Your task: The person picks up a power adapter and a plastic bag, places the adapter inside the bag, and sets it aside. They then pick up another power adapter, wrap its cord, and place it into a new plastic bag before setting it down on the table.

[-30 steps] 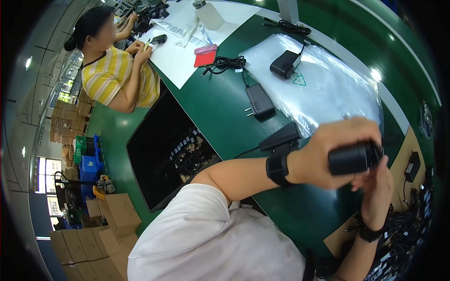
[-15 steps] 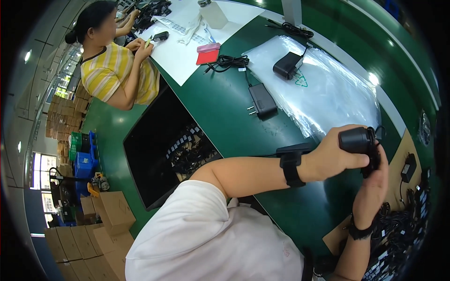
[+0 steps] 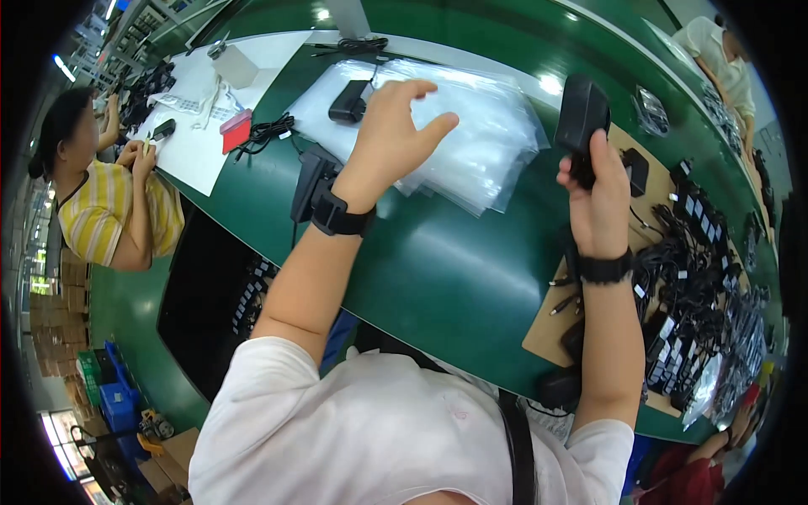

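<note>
My right hand grips a black power adapter, held up at the right of the green table, its fingers wrapped round the lower end. My left hand is empty, thumb and fingers apart, above a stack of clear plastic bags. Close to its fingers, a second black adapter lies on the bags. Another adapter sits beside my left wrist, partly hidden by it. A bundled black cable lies to its left.
A cardboard sheet at the right bears several adapters and cables, with a large pile of them beyond. A red card and a bottle stand at the left. A person in yellow stripes works there; others are at the right.
My hands were together on the black adapter and have parted. The left let go and moved left over the bags; the right keeps the adapter, now raised upright. The view has swung right.
</note>
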A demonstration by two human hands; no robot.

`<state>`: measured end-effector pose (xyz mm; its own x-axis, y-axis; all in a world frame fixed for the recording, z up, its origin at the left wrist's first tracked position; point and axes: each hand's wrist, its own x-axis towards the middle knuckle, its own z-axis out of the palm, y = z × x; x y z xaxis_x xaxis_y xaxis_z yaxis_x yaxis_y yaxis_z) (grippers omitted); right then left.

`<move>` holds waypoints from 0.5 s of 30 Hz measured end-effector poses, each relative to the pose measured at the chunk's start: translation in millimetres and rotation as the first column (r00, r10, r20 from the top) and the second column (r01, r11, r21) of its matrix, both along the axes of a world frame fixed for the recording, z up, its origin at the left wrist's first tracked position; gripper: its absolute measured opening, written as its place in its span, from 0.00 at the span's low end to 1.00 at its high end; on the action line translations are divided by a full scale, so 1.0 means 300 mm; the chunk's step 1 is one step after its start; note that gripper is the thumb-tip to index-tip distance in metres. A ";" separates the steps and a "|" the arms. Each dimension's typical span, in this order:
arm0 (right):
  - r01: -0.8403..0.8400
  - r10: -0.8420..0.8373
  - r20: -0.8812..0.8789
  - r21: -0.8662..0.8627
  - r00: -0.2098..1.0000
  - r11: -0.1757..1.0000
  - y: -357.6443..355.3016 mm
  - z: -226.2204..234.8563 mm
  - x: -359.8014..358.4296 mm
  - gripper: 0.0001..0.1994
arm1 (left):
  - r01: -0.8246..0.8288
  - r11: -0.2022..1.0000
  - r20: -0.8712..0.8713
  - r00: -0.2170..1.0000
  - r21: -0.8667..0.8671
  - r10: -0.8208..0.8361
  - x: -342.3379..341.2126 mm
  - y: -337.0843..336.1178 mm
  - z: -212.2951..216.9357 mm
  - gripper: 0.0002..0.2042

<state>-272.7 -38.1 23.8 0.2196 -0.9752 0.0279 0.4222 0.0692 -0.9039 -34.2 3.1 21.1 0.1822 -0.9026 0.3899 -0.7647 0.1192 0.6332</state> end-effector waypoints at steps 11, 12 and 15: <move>0.030 -0.030 -0.004 -0.008 1.000 1.000 -0.021 0.003 -0.024 0.12 | -0.398 0.901 0.575 0.783 0.173 0.236 0.004 -0.023 -0.146 0.25; 0.023 -0.023 0.005 -0.014 1.000 1.000 -0.019 0.007 -0.020 0.12 | -0.405 0.899 0.581 0.777 0.164 0.244 0.020 -0.024 -0.166 0.25; 0.031 -0.032 -0.063 -0.004 0.998 0.999 0.000 0.008 -0.015 0.13 | -0.216 0.972 0.542 0.807 -0.097 0.233 0.043 -0.014 -0.214 0.12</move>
<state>-277.1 -38.0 26.2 0.1902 -0.9816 0.0180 0.3667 0.0540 -0.9288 -21.3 -1.1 -43.2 0.1278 -0.8497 0.5115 -0.9909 -0.0875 0.1023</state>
